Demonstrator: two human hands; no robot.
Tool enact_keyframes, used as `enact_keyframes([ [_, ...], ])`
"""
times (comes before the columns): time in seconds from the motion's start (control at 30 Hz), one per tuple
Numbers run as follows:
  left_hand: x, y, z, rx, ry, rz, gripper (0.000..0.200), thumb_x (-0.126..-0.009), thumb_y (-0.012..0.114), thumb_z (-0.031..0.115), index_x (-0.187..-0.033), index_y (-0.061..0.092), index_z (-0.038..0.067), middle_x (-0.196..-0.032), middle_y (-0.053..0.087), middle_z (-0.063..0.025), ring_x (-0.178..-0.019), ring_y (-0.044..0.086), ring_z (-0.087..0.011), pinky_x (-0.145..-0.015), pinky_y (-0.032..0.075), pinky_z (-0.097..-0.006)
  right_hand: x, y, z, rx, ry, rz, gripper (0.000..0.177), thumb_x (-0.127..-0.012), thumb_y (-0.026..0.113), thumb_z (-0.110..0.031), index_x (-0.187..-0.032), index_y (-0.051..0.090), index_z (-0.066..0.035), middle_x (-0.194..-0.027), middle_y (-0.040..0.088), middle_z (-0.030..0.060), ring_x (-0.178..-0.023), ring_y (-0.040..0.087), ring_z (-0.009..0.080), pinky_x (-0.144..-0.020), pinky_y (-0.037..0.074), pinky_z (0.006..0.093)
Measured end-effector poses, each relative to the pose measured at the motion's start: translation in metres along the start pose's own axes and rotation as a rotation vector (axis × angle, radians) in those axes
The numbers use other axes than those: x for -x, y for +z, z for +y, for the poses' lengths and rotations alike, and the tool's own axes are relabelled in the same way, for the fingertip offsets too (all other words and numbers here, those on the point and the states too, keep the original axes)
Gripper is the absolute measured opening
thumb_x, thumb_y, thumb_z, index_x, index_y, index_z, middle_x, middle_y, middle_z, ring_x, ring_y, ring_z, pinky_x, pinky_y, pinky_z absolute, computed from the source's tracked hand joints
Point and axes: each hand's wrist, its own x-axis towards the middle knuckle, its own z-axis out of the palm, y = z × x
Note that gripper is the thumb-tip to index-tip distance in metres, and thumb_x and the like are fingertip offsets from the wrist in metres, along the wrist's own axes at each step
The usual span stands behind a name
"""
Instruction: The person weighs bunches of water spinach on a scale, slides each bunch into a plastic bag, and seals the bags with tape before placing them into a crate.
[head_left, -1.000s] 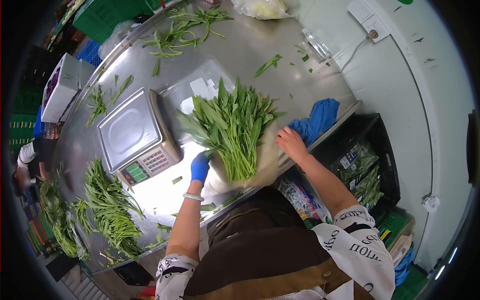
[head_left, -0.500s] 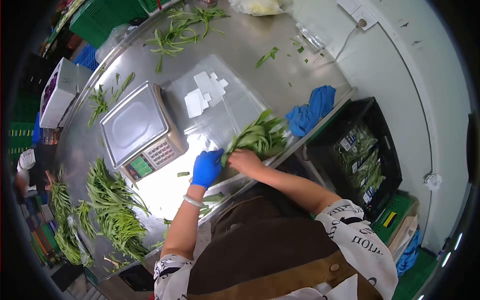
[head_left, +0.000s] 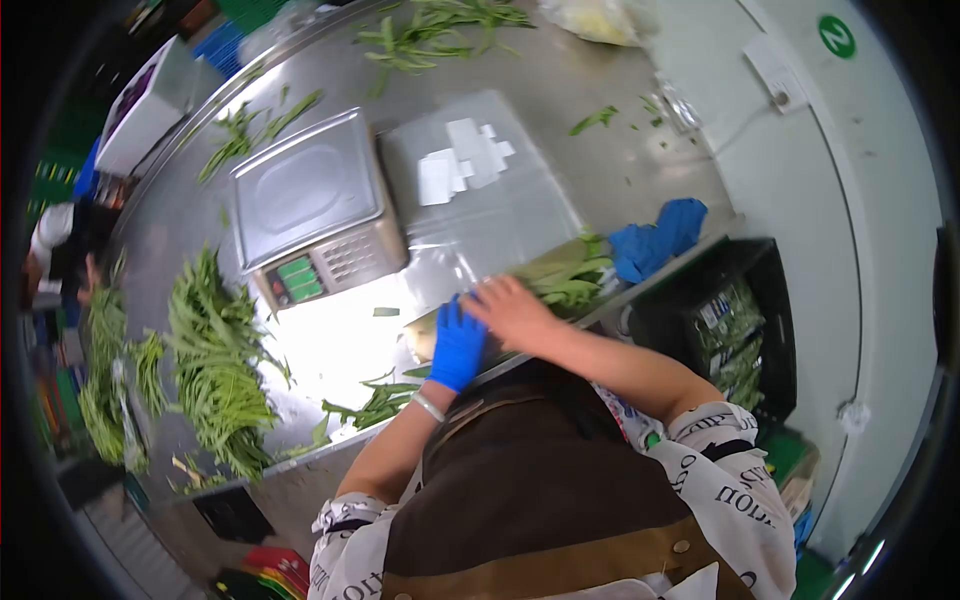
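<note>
Possibly the wrapped greens (head_left: 575,288), lying along the near edge of the metal table (head_left: 600,165), could unroll if pressure slackens; right hand (head_left: 513,313) fingers loosely spread, left hand (head_left: 459,347) fingers extended, any pinch I cannot tell

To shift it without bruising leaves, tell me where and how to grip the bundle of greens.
Probably around its wrapped middle, from above, near the right hand: the bundle of greens lies lengthwise along the near edge of the table, and bare leaves show beside the blue cloth, so avoid that end.
</note>
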Motion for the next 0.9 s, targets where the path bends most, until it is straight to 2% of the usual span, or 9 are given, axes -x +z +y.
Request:
enact_keyframes([
  [0.2,-0.014,-0.028,-0.021,0.041,0.031,-0.031,0.085,-0.064,0.075,0.022,-0.137,0.036,0.006,-0.136,0.041,-0.02,-0.121,0.042,-0.0401,-0.102,0.034,-0.0473,-0.055,0.011,0.055,-0.477,0.036,-0.639,0.1,-0.055,0.085,-0.03,-0.138,0.034,-0.008,-0.117,0.056,0.0217,-0.106,0.055,0.0362,-0.087,0.044,0.0433],
  [0.33,-0.026,-0.103,-0.011,0.139,0.273,0.155,0.076,-0.065,0.077,0.02,-0.133,0.045,0.01,-0.127,0.049,-0.0148,-0.112,0.049,-0.0365,-0.096,0.038,-0.0463,-0.021,-0.04,0.073,-0.684,0.175,-0.546,0.095,-0.059,0.084,-0.027,-0.137,0.034,-0.005,-0.121,0.054,0.0222,-0.11,0.054,0.0337,-0.092,0.043,0.0395],
  [0.43,-0.022,-0.103,-0.022,0.229,0.081,0.532,0.055,-0.07,0.075,0.021,-0.121,0.056,0.01,-0.119,0.056,-0.0121,-0.105,0.053,-0.0349,-0.09,0.042,-0.0455,0.043,-0.064,0.106,-1.021,0.346,-0.426,0.091,-0.064,0.082,-0.023,-0.137,0.033,-0.002,-0.126,0.052,0.0185,-0.116,0.052,0.0261,-0.097,0.041,0.036],
  [0.5,-0.015,-0.052,-0.058,0.357,-0.116,0.409,0.034,-0.075,0.073,0.023,-0.105,0.063,0.01,-0.111,0.059,-0.0106,-0.102,0.053,-0.0318,-0.085,0.043,-0.0446,0.102,-0.057,0.114,-1.334,0.594,-0.428,0.087,-0.067,0.08,-0.017,-0.139,0.032,-0.002,-0.128,0.051,0.014,-0.118,0.049,0.0208,-0.1,0.038,0.0346],
  [0.53,-0.017,-0.037,-0.072,0.505,-0.12,0.162,0.027,-0.075,0.073,0.024,-0.095,0.065,0.009,-0.102,0.061,-0.0089,-0.093,0.055,-0.031,-0.08,0.044,-0.0419,0.132,-0.042,0.113,-1.498,0.726,-0.398,0.087,-0.068,0.078,-0.014,-0.14,0.031,-0.002,-0.13,0.049,0.0118,-0.119,0.047,0.0194,-0.102,0.037,0.0344],
  [0.63,-0.014,0.019,-0.086,0.446,0.14,-0.024,0.02,-0.071,0.073,0.022,-0.085,0.066,0.009,-0.091,0.063,-0.0104,-0.086,0.058,-0.0308,-0.078,0.046,-0.0401,0.192,-0.036,0.087,-1.671,0.849,-0.371,0.088,-0.068,0.076,-0.011,-0.142,0.03,-0.002,-0.131,0.049,0.0111,-0.12,0.047,0.0195,-0.103,0.036,0.0342],
  [0.7,-0.035,0.043,-0.091,0.564,0.062,0.071,0.009,-0.07,0.072,0.017,-0.074,0.068,0.009,-0.076,0.063,-0.0097,-0.075,0.06,-0.0304,-0.072,0.048,-0.0376,0.214,-0.032,0.069,-1.75,0.925,-0.388,0.088,-0.068,0.077,-0.011,-0.142,0.031,-0.003,-0.131,0.049,0.0115,-0.118,0.048,0.0199,-0.101,0.039,0.0346],
  [0.8,-0.071,0.03,-0.069,0.777,-0.188,-0.006,0.008,-0.075,0.069,0.009,-0.081,0.071,0.005,-0.085,0.067,-0.0104,-0.08,0.062,-0.0263,-0.076,0.049,-0.0321,0.226,-0.03,0.049,-2.001,1.011,-0.338,0.088,-0.067,0.077,-0.01,-0.142,0.032,-0.003,-0.129,0.05,0.0121,-0.116,0.05,0.0205,-0.099,0.041,0.035],
  [0.9,-0.097,0.034,-0.045,0.95,-0.088,0.062,0.011,-0.075,0.069,0.014,-0.082,0.071,0.006,-0.083,0.066,-0.0101,-0.081,0.061,-0.0274,-0.074,0.048,-0.0354,0.212,-0.037,0.043,-2.039,1.018,-0.315,0.09,-0.066,0.077,-0.011,-0.142,0.031,-0.002,-0.128,0.05,0.0124,-0.113,0.053,0.0211,-0.097,0.043,0.0358],
])
